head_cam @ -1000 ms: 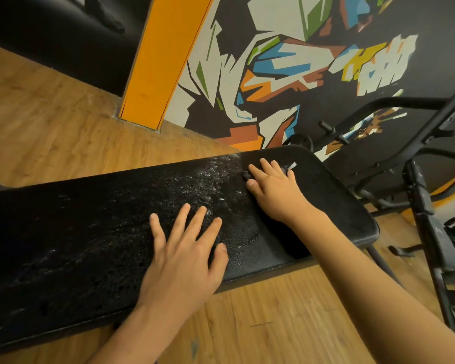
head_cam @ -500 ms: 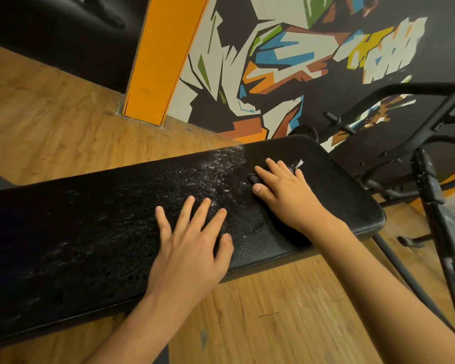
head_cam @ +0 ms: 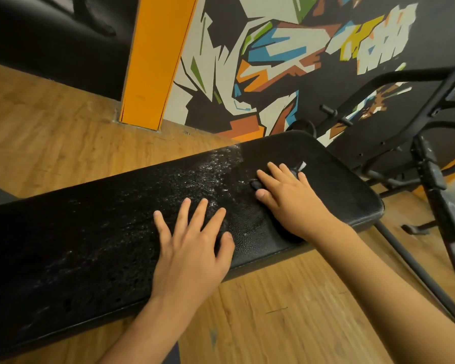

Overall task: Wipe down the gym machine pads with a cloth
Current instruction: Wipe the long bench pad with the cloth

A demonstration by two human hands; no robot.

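Right hand (head_cam: 289,198), fingers straight, presses dark cloth (head_cam: 255,183) on wet black bench pad (head_cam: 90,232).
Cloth seems limp: pin under palm. Left hand (head_cam: 192,248) splayed flat.

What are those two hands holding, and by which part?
Nothing is gripped. The right hand presses flat on a dark cloth, covering most of it. The left hand lies flat, fingers spread, on the bench pad.

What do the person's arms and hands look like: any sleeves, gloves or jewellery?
The left forearm and right forearm are bare up to the picture's edge: no sleeve shows. The left hand and the right hand wear no gloves, and no ring, watch or bracelet is visible. Fingernails are short.
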